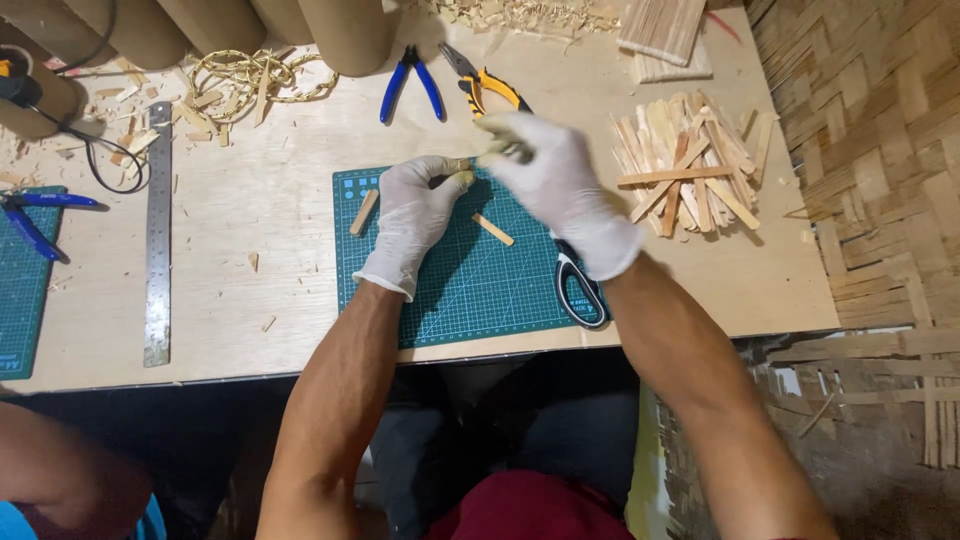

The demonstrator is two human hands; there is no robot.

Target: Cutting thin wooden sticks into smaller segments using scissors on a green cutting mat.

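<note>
Head view, the only one: a small pale wood piece (462, 172) is held between both gloved hands over the far edge of the green cutting mat (450, 290). The left hand (412, 212) is closed around the piece's near end, thumb on top. The right hand (560, 185) is motion-blurred at the far end; its grip looks closed, but whether the piece or a small tool is pinched cannot be told. Just below the grip, two short cut sticks (493, 229) are seen lying on the mat, one by the left wrist, one under the right palm. Black-handled scissors (580, 290) are laid toward the right forearm, half off the mat. Right of the grip, a loose pile of flat wood strips (690, 175) is stacked on the desk (250, 290). Beyond the grip, blue pliers (411, 82) and yellow-handled pliers (485, 82) are set down. Well left of the grip, a steel ruler (158, 235) is laid lengthwise. Progress is judged partial: few pieces cut, most of the pile seemingly untouched. No packages, labels or signs are made out; cardboard tubes (340, 30) stand at the far edge.
</note>
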